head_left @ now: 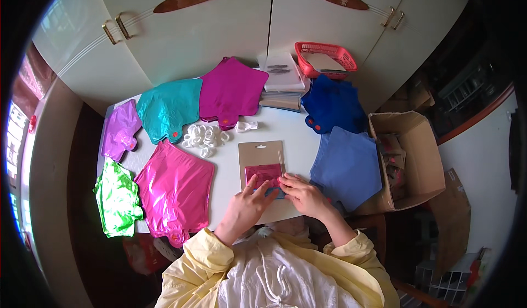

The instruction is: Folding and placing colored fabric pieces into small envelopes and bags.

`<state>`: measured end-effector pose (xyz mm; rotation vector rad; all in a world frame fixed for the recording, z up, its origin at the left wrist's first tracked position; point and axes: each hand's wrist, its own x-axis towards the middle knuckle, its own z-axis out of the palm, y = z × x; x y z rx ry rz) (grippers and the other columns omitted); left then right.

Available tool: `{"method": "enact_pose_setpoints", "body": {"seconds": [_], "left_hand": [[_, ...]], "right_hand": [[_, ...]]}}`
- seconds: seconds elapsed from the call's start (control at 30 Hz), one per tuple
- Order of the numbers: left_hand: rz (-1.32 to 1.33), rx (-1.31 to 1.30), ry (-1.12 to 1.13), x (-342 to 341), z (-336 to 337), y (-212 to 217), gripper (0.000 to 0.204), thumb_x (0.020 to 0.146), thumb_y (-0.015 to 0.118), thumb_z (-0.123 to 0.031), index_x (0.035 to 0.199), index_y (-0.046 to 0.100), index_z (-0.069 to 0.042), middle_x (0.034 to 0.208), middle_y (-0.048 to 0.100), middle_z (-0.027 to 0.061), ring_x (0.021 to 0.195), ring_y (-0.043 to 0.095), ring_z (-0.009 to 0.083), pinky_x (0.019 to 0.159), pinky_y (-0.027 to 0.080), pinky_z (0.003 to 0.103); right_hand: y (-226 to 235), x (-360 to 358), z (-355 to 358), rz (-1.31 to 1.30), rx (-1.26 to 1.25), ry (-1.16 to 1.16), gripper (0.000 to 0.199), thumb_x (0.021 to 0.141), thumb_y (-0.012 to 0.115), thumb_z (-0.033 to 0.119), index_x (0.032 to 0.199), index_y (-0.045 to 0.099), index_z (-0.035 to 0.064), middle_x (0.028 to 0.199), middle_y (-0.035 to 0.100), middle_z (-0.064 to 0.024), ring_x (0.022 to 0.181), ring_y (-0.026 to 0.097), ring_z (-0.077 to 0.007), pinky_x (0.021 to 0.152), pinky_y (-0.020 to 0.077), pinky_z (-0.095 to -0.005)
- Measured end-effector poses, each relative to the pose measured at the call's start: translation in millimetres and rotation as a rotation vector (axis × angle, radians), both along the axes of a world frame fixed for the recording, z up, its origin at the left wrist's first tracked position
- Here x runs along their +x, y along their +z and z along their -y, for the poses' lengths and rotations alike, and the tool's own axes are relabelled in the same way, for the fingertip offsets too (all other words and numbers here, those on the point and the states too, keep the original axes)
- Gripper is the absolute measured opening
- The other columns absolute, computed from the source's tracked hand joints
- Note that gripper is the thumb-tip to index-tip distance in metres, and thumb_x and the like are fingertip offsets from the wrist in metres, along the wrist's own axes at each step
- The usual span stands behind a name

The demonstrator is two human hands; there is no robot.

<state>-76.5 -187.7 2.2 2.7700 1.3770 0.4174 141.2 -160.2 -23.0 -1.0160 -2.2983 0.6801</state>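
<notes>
While both hands press down together near the front edge of a white desk [285,129], a folded magenta foil balloon [264,173] lies under them on a tan cardboard backing card [259,153]. The left hand [245,207] rests flat with fingers spread on the card's lower left part; the right hand [303,194] pins the balloon's lower right corner with its fingertips. Neither hand grips anything (they only press, and a small blue piece may sit beneath the fingers, though the view is too small to be sure).

Around the card, flat foil balloons lie in stacks: bright pink [174,190] just to the left, green [116,199] at the far left edge, purple [121,129], teal [167,107] and magenta [230,91] along the back, dark blue [332,105] and lighter blue [347,168] on the right. A heap of white plastic rings [204,136] sits between the teal stack and the card. Behind stand a red basket [325,58] and stacked packets [282,80]. An open cardboard box [409,162] stands right of the desk.
</notes>
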Motion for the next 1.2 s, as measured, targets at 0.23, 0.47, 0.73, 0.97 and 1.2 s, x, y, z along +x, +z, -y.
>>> {"method": "enact_pose_setpoints", "body": {"seconds": [0.23, 0.47, 0.73, 0.97, 1.2], "left_hand": [[0.106, -0.044, -0.054, 17, 19, -5, 0.028, 0.072, 0.058, -0.008, 0.099, 0.063, -0.008, 0.091, 0.057, 0.0047, 0.093, 0.057, 0.0237, 0.067, 0.052, 0.032], [0.285, -0.008, 0.077, 56, 27, -26, 0.011, 0.08, 0.056, -0.009, 0.089, 0.054, -0.004, 0.082, 0.051, 0.0083, 0.077, 0.052, 0.0243, 0.068, 0.044, 0.036], [0.233, -0.079, 0.162, 66, 25, -28, 0.008, 0.081, 0.055, -0.008, 0.085, 0.052, -0.002, 0.078, 0.05, 0.0109, 0.075, 0.051, 0.0259, 0.066, 0.043, 0.037], [0.236, -0.04, 0.094, 63, 23, -29, 0.008, 0.074, 0.052, -0.009, 0.081, 0.051, -0.005, 0.079, 0.049, 0.0096, 0.075, 0.05, 0.0251, 0.066, 0.042, 0.036], [0.466, -0.084, 0.081, 54, 26, -35, 0.01, 0.077, 0.054, -0.006, 0.086, 0.051, -0.004, 0.081, 0.048, 0.0113, 0.077, 0.047, 0.0285, 0.069, 0.04, 0.038]], "right_hand": [[1, 3, 2, 0.069, 0.026, 0.02, 0.037, 0.082, 0.05, -0.004, 0.117, 0.059, 0.0, 0.129, 0.054, -0.0115, 0.124, 0.047, -0.0255, 0.105, 0.036, -0.0385], [3, 5, 3, 0.157, 0.047, 0.019, 0.04, 0.082, 0.049, -0.003, 0.12, 0.058, 0.0025, 0.132, 0.052, -0.009, 0.126, 0.045, -0.0223, 0.106, 0.0347, -0.0373], [3, 6, 2, 0.187, 0.067, 0.025, 0.04, 0.081, 0.052, -0.001, 0.121, 0.058, 0.0034, 0.132, 0.052, -0.0073, 0.126, 0.046, -0.0202, 0.106, 0.0353, -0.0365], [6, 6, 3, 0.198, 0.059, 0.02, 0.041, 0.081, 0.05, -0.002, 0.122, 0.058, 0.0045, 0.133, 0.051, -0.0064, 0.127, 0.045, -0.0195, 0.106, 0.035, -0.0366], [6, 5, 7, 0.204, 0.041, 0.022, 0.044, 0.081, 0.049, -0.003, 0.123, 0.058, 0.007, 0.134, 0.05, -0.005, 0.127, 0.044, -0.0191, 0.107, 0.0338, -0.0379]]}}
